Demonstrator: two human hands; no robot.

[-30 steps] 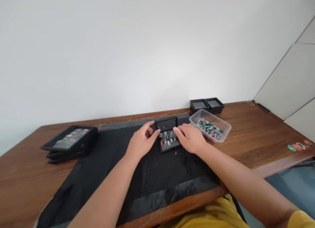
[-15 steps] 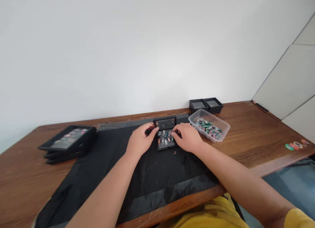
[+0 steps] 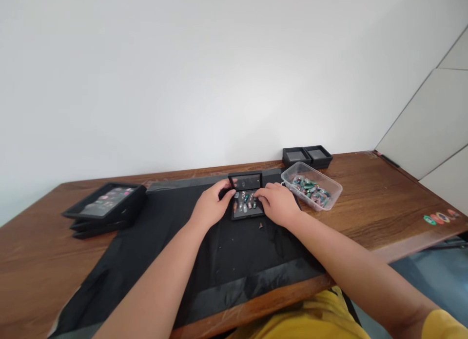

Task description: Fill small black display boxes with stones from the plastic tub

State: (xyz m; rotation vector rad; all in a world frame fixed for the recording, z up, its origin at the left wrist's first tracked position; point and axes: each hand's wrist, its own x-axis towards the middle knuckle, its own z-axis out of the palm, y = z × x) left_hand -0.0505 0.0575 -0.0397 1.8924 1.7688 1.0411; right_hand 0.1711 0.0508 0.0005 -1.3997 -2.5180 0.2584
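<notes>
Small black case (image 3: 245, 202) lies open on the black mat (image 3: 204, 251), mid-table, at 12 o'clock from the person. Lid (image 3: 245, 181) stands up at the far side, hinge running 9 to 3 o'clock; the case opens toward the person, its long axis across the view, left to right. Stones (image 3: 245, 200) sit in rows inside the base, each small oval roughly pointing 12 to 6 o'clock.

Left hand (image 3: 211, 207) is at the case's 9 o'clock edge, thumb and fingers pinched on the lid's left corner. Right hand (image 3: 280, 205) is at the 3 o'clock edge, fingertips curled onto the base among the stones; cannot tell if it grips a stone. The hands are apart, one each side of the case.

Clear tub (image 3: 312, 187) of coloured stones at 2 o'clock, near the right hand, on the bare table (image 3: 383, 202). Two small black boxes (image 3: 307, 156) behind it against the wall. Stack of black trays (image 3: 104, 207) at 10 o'clock, well apart. Tiny chip (image 3: 261, 226) on the mat just below the case.
</notes>
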